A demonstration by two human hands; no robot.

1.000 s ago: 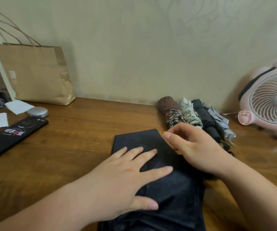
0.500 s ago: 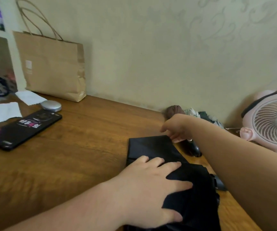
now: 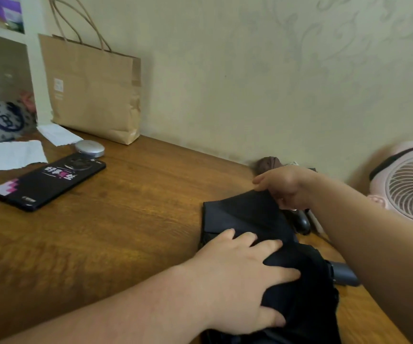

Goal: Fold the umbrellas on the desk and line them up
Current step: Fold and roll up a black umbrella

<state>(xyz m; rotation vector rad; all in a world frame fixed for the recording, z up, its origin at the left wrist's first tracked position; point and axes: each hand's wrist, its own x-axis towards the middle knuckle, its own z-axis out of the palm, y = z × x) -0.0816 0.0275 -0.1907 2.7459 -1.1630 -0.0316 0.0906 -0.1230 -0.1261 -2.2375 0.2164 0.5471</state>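
The black umbrella [image 3: 307,294] lies on the brown wooden surface [image 3: 126,219], close to the person, at the near right. Its cloth is bunched up at the near end and flat at the far end.

The left hand [image 3: 240,276] lies on top of the bunched part. Its fingers are straight and spread out. They press the cloth down and do not grab it. A grey handle [image 3: 344,274] pokes out from the right side of the cloth, just under the right arm.

A bit farther on, the flat part of the cloth makes a dark flap with a straight left edge. The right hand [image 3: 287,187] is at the far right corner of that flap. Its curled fingers pinch the corner and hold it up a little off the surface. So the umbrella runs from under the left hand out to the right hand.

Just behind the right hand, by the wall [image 3: 250,70], the tip of a brown umbrella [image 3: 267,163] peeks out. A dark round handle end [image 3: 302,219] shows below the right wrist. A pink fan [image 3: 411,192] stands at the right edge.

Well off to the left lies a black phone [image 3: 49,182]. A small round silver thing [image 3: 90,148] sits just behind it, and two white paper sheets [image 3: 9,155] lie near it. A brown paper bag [image 3: 93,93] stands against the wall, beside a white shelf [image 3: 31,58].
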